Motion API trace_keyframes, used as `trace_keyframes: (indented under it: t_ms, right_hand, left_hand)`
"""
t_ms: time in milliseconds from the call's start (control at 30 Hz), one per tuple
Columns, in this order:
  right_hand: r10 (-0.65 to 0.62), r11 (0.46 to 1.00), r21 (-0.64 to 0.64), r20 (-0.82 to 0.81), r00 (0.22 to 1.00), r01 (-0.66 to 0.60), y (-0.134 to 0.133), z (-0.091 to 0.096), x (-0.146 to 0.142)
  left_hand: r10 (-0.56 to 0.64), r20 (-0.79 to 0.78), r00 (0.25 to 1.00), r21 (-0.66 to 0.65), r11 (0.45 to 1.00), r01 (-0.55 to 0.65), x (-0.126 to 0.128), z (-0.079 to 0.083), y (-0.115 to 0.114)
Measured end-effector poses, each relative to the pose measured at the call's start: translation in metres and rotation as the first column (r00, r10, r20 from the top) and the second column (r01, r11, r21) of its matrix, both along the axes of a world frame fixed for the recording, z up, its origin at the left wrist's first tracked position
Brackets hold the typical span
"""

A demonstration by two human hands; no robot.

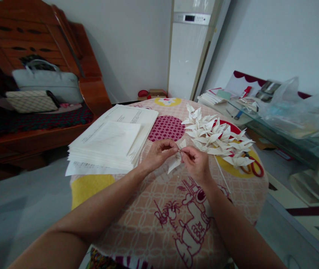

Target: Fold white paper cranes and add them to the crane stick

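My left hand [163, 152] and my right hand [195, 160] meet over the middle of the round table, both closed in a pinch. Between their fingertips is a folded white paper piece [174, 164], with pointed flaps showing above and below the fingers. Its exact folds are partly hidden by my hands. To the right of my right hand lies a heap of folded white paper shapes [208, 132] with pointed, petal-like tips. A thin white stick [222, 174] rests on the cloth beside my right wrist.
A thick stack of paper [106, 149] sits left of my hands. Red-handled scissors [256, 167] lie at the table's right edge, by the heap. A glass-topped stand [285, 130] with a plastic bag [294, 108] is at the right. A patterned cloth [137, 228] covers the table.
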State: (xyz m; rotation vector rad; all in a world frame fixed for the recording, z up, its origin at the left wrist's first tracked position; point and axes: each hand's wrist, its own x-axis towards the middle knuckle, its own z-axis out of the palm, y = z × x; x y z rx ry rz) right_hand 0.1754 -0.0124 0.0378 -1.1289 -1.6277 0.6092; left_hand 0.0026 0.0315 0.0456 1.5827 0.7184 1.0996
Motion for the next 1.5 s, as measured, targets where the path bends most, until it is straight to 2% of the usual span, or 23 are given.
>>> trace_keyframes:
  t_ms: [100,267,533,767,1000,1233,1500]
  right_hand:
    - [-0.025,0.995,0.102,0.104,0.994,0.014,-0.0003,-0.0004,-0.0008]
    - [-0.045,0.982,0.186,0.153,0.987,0.016,-0.0007,0.0009,-0.0018]
    - [-0.085,0.976,0.213,0.164,0.983,0.049,-0.0017,0.0026,-0.0028]
    - [-0.111,0.980,0.183,0.162,0.981,0.081,-0.0021,0.0027,-0.0035]
    - [-0.053,0.998,0.042,0.070,0.996,0.050,0.0000,0.0000,-0.0010]
    - [-0.056,0.998,0.043,0.053,0.997,0.054,-0.0010,0.0011,-0.0023]
    - [-0.075,0.994,-0.078,-0.053,0.996,0.071,-0.0018,0.0022,-0.0038]
  left_hand:
    - [-0.019,0.073,0.997,-0.112,0.993,0.028,0.0005,-0.0033,0.0019]
    - [-0.050,0.126,0.991,-0.201,0.977,0.075,0.0032,-0.0039,0.0011]
    - [-0.045,0.104,0.994,-0.209,0.976,0.066,0.0033,-0.0065,0.0019]
    - [-0.025,0.049,0.998,-0.156,0.987,0.033,0.0029,-0.0079,0.0034]
    - [-0.023,0.019,1.000,-0.173,0.985,0.026,0.0021,-0.0075,0.0023]
    - [0.034,-0.075,0.997,-0.155,0.987,-0.045,0.0023,-0.0060,0.0004]
    - [0.063,-0.057,0.996,-0.125,0.990,-0.069,0.0051,-0.0037,-0.0051]
